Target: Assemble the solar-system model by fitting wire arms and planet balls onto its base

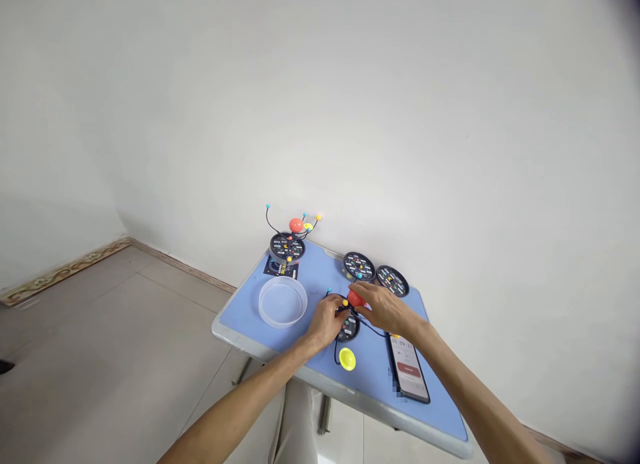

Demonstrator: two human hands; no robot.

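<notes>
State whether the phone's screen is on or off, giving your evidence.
On: the phone shows a bright display, with digits near the top and a red button.

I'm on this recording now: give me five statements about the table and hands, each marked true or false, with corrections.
1. The right hand has its fingers on a red ball. True.
2. The clear dish lies to the right of the phone. False: the clear dish is well to the left of the phone.
3. The table top is blue. True.
4. The yellow cup-shaped piece is in the left hand. False: it is apart from both hands, towards the table's near edge.
5. The phone lies screen down. False: its lit screen faces up.
</notes>
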